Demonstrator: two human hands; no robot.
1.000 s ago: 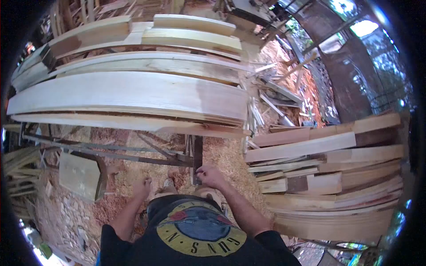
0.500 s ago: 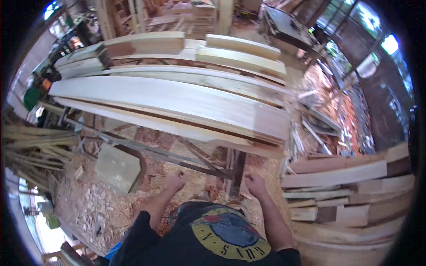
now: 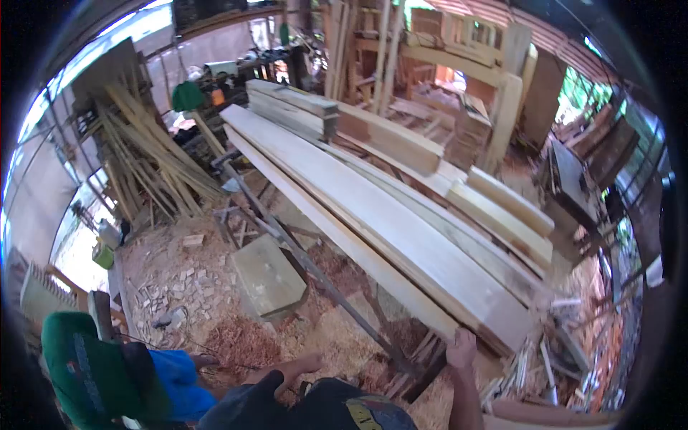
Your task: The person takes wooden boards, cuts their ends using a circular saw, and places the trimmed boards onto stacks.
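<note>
My right hand [image 3: 461,349] is closed at the near right end of a long narrow board [image 3: 344,240], its fingers against the board's edge. Beside that board lies a wide pale plank [image 3: 401,233], stretching away to the upper left. My left hand [image 3: 309,363] is low over the shavings, away from the boards. Its fingers look curled together, and nothing shows in them. A dark metal bar [image 3: 322,283] runs under the boards between my hands.
Another person in a green cap [image 3: 72,358] and blue shirt [image 3: 179,383] is close at my left. A pale block [image 3: 269,276] sits on the chip-covered floor. Thick beams [image 3: 390,136] lie behind the planks; thin sticks [image 3: 150,154] lean at the left.
My view has swung left and up, bringing the person in the green cap into sight. My right hand has moved from below the boards to the narrow board's end.
</note>
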